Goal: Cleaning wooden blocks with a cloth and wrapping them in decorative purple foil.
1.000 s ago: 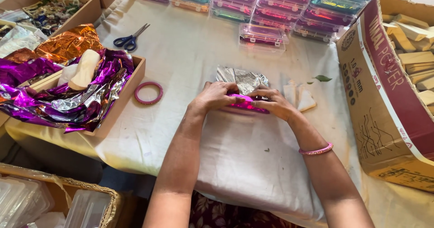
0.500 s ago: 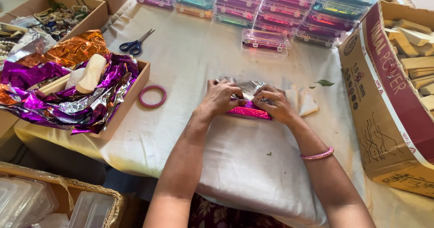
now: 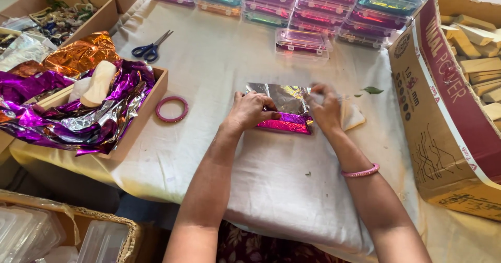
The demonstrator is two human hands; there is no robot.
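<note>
Pressing down on a crinkly magenta-and-silver foil sheet (image 3: 284,111) at mid-table, the left hand (image 3: 250,111) is laid flat, fingers spread on its left edge; the right hand (image 3: 326,109) is seen pinching the right edge. Foil is judged light, thin, slippery, easily torn; best gripped at folded edges.

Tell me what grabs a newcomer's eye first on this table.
At the centre, the left hand and right hand press on a foil-wrapped packet, silver above and magenta below, lying on the white cloth. On the left, a shallow box spills crumpled purple foil, and stacked clear plastic boxes line the far edge.
</note>
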